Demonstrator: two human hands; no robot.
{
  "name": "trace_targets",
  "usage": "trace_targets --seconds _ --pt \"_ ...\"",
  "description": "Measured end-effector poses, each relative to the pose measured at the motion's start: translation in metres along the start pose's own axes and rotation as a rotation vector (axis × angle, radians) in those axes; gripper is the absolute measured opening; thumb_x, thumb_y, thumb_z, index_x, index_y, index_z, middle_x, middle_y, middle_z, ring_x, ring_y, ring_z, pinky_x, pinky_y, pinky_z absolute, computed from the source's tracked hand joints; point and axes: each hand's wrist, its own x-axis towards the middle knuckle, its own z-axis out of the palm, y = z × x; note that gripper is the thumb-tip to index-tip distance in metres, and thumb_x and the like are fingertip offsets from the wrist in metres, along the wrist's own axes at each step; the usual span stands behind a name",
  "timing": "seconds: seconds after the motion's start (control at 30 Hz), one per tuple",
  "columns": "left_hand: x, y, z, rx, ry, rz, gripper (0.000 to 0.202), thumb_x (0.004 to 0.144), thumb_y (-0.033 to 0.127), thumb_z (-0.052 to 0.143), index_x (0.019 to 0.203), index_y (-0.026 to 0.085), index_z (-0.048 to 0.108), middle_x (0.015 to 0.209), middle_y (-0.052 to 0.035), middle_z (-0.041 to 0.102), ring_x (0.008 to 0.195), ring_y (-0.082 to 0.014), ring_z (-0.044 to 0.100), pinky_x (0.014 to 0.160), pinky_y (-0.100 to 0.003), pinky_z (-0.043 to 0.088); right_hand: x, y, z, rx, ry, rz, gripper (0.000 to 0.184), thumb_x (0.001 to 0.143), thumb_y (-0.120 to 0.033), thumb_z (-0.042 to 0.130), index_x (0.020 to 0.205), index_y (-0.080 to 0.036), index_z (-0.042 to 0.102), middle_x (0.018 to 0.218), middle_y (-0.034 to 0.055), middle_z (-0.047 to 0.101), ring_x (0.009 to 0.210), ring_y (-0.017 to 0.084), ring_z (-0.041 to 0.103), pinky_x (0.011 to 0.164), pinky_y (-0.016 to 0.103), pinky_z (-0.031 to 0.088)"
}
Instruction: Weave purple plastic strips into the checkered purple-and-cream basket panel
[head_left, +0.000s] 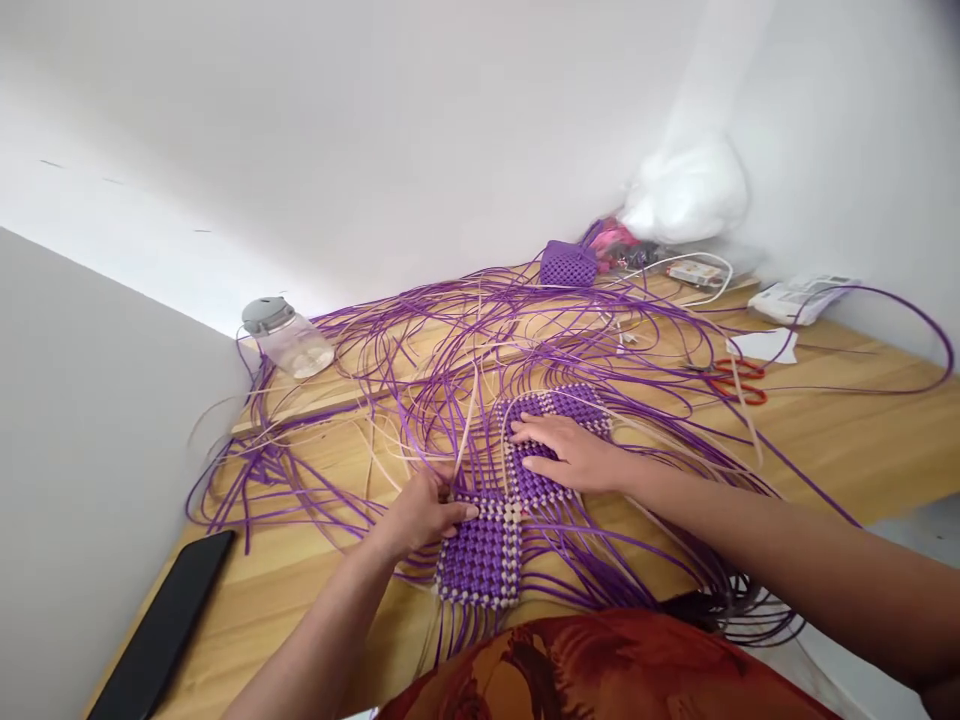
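Observation:
A purple and cream woven piece (480,560) made of plastic cords lies on the wooden table, with many loose strands running out from its edges. At its near block, my left hand (427,515) pinches the upper left edge, thumb on top and fingers partly hidden underneath. My right hand (574,455) rests on the farther block of the weave, palm down with fingers stretched out. A cream strand (466,420) rises beside my left hand. Long purple cords (420,350) spread across the table beyond both hands.
On the left are a clear jar with a grey lid (289,335) and a black phone (165,625). Orange-handled scissors (739,382) lie at right near a white paper scrap (765,346). A small purple woven item (568,264) and a white plastic bag (690,190) stand by the wall.

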Motion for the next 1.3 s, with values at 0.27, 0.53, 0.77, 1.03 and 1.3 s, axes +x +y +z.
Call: trace_targets --seconds 0.27,0.53,0.77,1.03,1.3 --pt "-0.001 0.007 -0.004 -0.021 -0.074 -0.036 0.029 0.07 0.031 0.07 0.091 0.012 0.064 0.072 0.0 0.06 0.047 -0.0046 0.039 0.041 -0.016 0.032 0.016 -0.014 0.034 -0.176 0.098 0.175 0.062 0.092 -0.045 0.035 0.145 -0.011 0.03 0.152 0.0139 0.022 0.14 0.03 0.019 0.111 0.052 0.018" --pt "-0.003 0.009 -0.005 -0.112 -0.088 -0.031 0.033 0.072 0.037 0.07 0.092 0.016 0.054 0.058 0.0066 0.051 0.038 -0.0029 0.036 0.033 -0.013 0.031 0.017 -0.005 0.019 -0.156 0.027 0.134 0.065 0.091 -0.051 0.035 0.144 -0.013 0.031 0.151 0.0127 0.026 0.141 0.027 0.02 0.113 0.05 0.016" --pt "0.0 -0.003 -0.005 -0.25 -0.059 -0.084 0.038 0.063 0.033 0.078 0.09 0.015 0.056 0.069 0.0034 0.057 0.049 -0.0049 0.049 0.041 -0.014 0.043 0.014 -0.035 0.004 0.027 0.273 0.069 0.024 0.089 -0.03 0.05 0.101 -0.018 0.067 0.109 0.0081 0.066 0.108 0.02 0.055 0.098 0.038 0.037" --pt "-0.005 0.004 -0.007 -0.198 -0.12 -0.031 0.046 0.058 0.025 0.081 0.098 0.015 0.062 0.071 0.0029 0.058 0.053 -0.0053 0.047 0.047 -0.015 0.042 0.025 -0.094 0.019 0.127 0.1 0.075 0.016 0.081 -0.029 0.059 0.089 -0.017 0.067 0.081 0.0036 0.063 0.075 0.014 0.054 0.071 0.027 0.04" --pt "-0.001 -0.002 -0.003 -0.298 -0.156 -0.139 0.031 0.06 0.029 0.08 0.082 0.014 0.064 0.066 0.0034 0.057 0.049 -0.0033 0.041 0.042 -0.012 0.034 0.026 -0.093 0.028 0.268 0.192 0.25 0.005 0.078 -0.021 0.054 0.082 -0.018 0.056 0.063 -0.0038 0.058 0.053 0.007 0.045 0.053 0.02 0.031"
